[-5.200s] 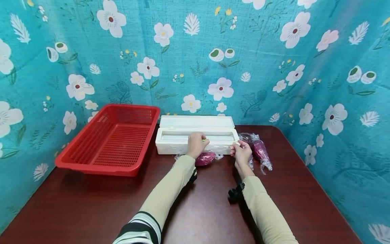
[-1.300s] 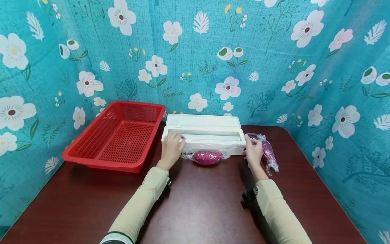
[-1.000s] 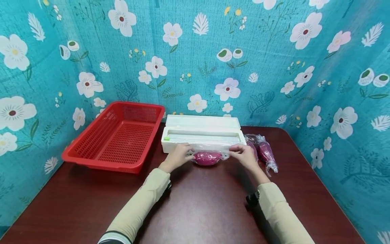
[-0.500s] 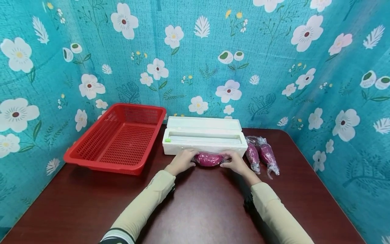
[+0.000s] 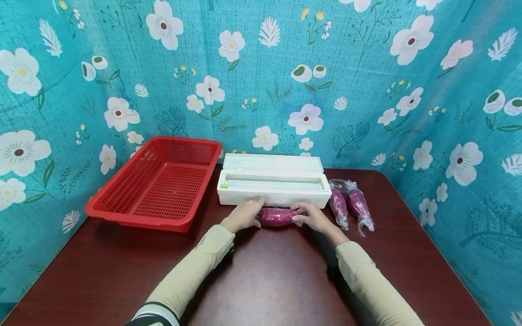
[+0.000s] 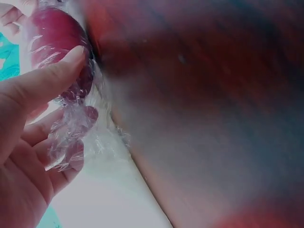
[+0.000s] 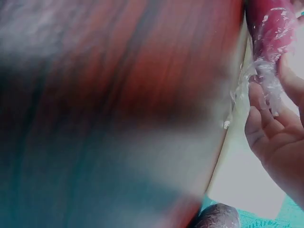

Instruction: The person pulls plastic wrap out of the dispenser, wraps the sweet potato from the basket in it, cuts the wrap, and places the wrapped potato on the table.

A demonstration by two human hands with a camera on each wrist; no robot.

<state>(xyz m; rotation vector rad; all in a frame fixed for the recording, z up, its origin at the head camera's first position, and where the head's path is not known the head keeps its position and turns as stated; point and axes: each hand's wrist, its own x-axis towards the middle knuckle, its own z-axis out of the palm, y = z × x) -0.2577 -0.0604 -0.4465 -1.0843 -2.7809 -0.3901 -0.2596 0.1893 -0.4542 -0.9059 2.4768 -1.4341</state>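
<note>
A purple-red sweet potato (image 5: 277,217), wrapped in clear cling film, lies against the front of the white cling film dispenser (image 5: 273,198). My left hand (image 5: 244,214) holds its left end. In the left wrist view the thumb presses the sweet potato (image 6: 54,35), while other fingers lie behind the bunched film tail (image 6: 71,128). The right end is held by my right hand (image 5: 314,217). The right wrist view has its fingers around the gathered film (image 7: 268,83) beside the sweet potato (image 7: 273,26). The dispenser's lid (image 5: 273,163) stands raised at the back.
Two more film-wrapped sweet potatoes, one nearer (image 5: 338,206) and one farther right (image 5: 359,206), lie right of the dispenser. A red plastic basket (image 5: 140,222) stands at the left. A green slider (image 5: 224,185) sits at the dispenser's left end. A floral curtain (image 5: 261,90) backs the brown table (image 5: 265,280).
Both hands have left the dispenser's front edge and come inward to the sweet potato's two ends. It has shifted slightly toward me, and film that hung along the dispenser is now gathered around it.
</note>
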